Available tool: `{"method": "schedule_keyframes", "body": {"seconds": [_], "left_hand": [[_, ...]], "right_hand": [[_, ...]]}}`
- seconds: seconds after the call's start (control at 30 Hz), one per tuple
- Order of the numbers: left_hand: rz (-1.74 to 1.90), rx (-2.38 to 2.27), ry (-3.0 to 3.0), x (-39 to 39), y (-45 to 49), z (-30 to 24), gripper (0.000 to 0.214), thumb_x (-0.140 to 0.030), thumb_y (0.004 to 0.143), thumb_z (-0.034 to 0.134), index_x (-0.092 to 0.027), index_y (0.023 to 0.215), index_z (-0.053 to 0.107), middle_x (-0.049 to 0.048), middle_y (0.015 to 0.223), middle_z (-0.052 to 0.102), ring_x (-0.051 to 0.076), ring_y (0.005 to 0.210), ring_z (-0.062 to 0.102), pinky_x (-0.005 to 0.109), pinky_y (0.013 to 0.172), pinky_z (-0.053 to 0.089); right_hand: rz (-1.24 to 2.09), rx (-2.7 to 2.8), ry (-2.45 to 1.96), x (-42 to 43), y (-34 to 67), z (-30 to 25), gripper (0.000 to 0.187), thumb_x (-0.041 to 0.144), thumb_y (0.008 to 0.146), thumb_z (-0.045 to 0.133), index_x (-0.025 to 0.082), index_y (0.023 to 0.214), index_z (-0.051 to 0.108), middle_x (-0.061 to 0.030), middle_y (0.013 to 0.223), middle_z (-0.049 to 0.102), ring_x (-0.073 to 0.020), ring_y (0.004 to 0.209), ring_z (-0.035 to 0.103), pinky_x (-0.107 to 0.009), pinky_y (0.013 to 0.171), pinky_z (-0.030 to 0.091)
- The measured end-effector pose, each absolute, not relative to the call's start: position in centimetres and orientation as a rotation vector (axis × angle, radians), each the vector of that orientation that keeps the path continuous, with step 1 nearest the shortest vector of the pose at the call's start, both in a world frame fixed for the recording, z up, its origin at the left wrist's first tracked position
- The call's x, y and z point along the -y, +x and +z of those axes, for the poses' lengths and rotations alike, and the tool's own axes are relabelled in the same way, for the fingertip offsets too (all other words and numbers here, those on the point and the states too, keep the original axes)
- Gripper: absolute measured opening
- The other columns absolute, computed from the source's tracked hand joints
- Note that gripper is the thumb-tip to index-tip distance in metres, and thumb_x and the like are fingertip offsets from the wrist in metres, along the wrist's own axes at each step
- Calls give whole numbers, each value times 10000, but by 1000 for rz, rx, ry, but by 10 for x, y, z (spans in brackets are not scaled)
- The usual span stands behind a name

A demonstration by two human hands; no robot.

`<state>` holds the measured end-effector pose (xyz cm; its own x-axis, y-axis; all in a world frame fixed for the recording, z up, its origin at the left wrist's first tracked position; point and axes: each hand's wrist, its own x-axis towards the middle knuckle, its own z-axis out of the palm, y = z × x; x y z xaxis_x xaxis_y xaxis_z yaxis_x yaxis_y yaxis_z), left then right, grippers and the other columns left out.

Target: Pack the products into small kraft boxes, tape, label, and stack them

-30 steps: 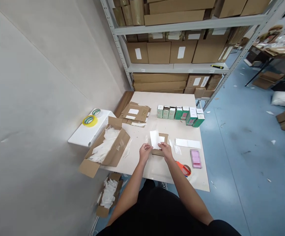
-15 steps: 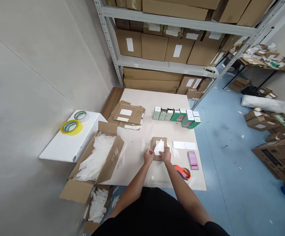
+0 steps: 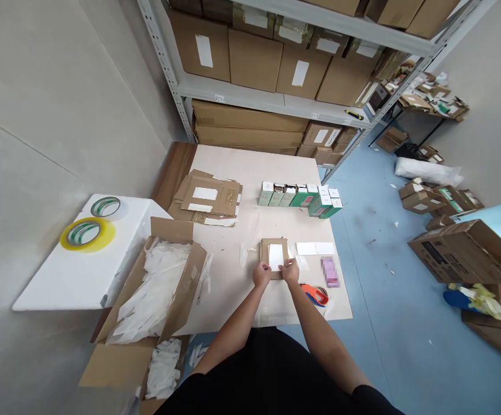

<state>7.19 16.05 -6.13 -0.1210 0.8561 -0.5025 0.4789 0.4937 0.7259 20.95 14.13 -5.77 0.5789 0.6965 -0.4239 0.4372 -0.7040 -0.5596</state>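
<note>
A small flat cardboard piece lies on the table in front of me, with a white label on its top. My left hand rests curled at its near left corner. My right hand presses on the near right edge with fingers on the label's lower end. A red tape dispenser sits just right of my right hand.
A row of green and white small boxes stands mid-table. Flattened cartons lie at left, an open box of white bags hangs off the left edge. Tape rolls sit on a white side shelf. Shelving with cartons stands behind; boxes litter the blue floor.
The white label, held raised above the cardboard a second ago, now lies flat on it. Both hands have come down onto the piece. The camera view has shifted back and right.
</note>
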Motion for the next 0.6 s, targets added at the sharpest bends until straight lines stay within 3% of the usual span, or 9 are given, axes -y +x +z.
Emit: {"method": "schedule_keyframes", "body": {"seconds": [0.6], "left_hand": [[403, -1830, 1190, -162, 81, -63, 121, -111, 767, 650, -225, 730, 638, 32, 828, 743, 219, 818, 683, 283, 715, 413]], "right_hand": [[909, 962, -2520, -147, 208, -65, 268, 276, 806, 720, 270, 952, 496, -10, 887, 710, -225, 851, 683, -296, 716, 434]]}}
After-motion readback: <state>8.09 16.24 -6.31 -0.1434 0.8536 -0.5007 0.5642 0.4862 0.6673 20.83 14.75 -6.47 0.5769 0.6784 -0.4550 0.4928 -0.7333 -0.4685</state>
